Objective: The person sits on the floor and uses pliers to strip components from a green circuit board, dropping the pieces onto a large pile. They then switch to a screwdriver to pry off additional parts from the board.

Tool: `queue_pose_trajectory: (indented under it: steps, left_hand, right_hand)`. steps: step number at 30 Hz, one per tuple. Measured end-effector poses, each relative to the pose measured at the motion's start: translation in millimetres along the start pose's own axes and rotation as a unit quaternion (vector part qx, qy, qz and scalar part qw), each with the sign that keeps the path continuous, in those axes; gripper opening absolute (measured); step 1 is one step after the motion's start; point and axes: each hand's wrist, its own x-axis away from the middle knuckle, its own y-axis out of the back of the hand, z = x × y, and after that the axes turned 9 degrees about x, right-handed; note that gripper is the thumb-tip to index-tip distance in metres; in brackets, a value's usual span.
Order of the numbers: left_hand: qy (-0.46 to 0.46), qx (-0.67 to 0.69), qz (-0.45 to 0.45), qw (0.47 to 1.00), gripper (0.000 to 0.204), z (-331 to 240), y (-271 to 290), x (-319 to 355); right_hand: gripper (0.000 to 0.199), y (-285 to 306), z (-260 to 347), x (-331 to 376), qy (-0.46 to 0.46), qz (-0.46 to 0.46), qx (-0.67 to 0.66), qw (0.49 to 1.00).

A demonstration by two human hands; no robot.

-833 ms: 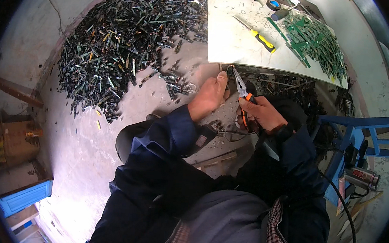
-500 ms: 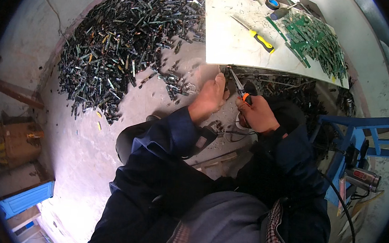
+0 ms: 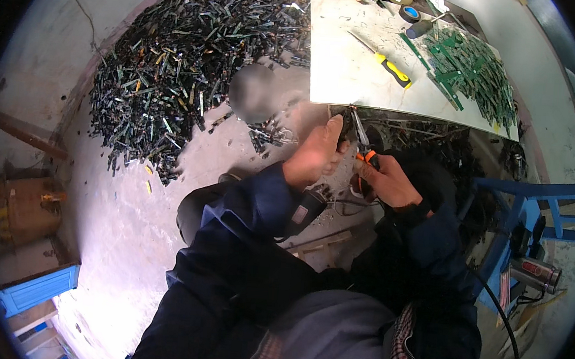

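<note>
My right hand (image 3: pixel 392 182) is wrapped round the orange-and-black handles of long-nose pliers (image 3: pixel 359 131). Their narrow metal jaws point up toward the near edge of a white board (image 3: pixel 342 79). Just left of the jaws, my left hand (image 3: pixel 316 155) is closed, thumb uppermost. A small dark strip (image 3: pixel 345 120) shows between its thumb and the pliers; its exact kind is too small to make out. Whether the jaws touch that strip, I cannot tell. On the board lie a yellow-and-black screwdriver (image 3: pixel 392 71) and a heap of green circuit-board strips (image 3: pixel 471 79).
A large pile of dark strips (image 3: pixel 161 68) covers the floor at far left. Blue-centred tape (image 3: pixel 409 13) sits on the board. At right stand a blue stool (image 3: pixel 519 194) and a metal flask (image 3: pixel 535 273), with a black cable (image 3: pixel 509 328) nearby. A cardboard box (image 3: pixel 32 210) is at left.
The board and piles have shifted slightly right and down in the picture. Both hands stay close together near the board's edge, the right one still gripping the pliers. A round blurred patch now covers some floor.
</note>
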Motion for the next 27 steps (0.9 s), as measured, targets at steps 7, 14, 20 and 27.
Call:
queue_pose_trajectory:
  steps: [7,14,20,27]
  left_hand:
    - [0.003,-0.02,-0.016,1.0,0.054,-7.5,-5.8,3.3]
    - [-0.035,-0.054,0.003,0.998,0.049,-2.7,-0.9,-0.3]
    - [-0.029,-0.062,0.016,0.998,0.048,-2.9,2.1,-0.6]
    - [-0.041,-0.056,-0.03,0.997,0.049,-0.2,-2.0,-4.4]
  right_hand:
    - [0.032,6.5,9.0,15.0,-0.021,0.05,-0.162,0.985]
    - [0.028,16.0,14.7,15.4,-0.067,0.09,-0.193,0.975]
    - [0.026,15.4,16.2,12.1,-0.061,0.115,-0.233,0.964]
    - [0.026,17.1,11.1,4.6,-0.081,0.106,-0.184,0.974]
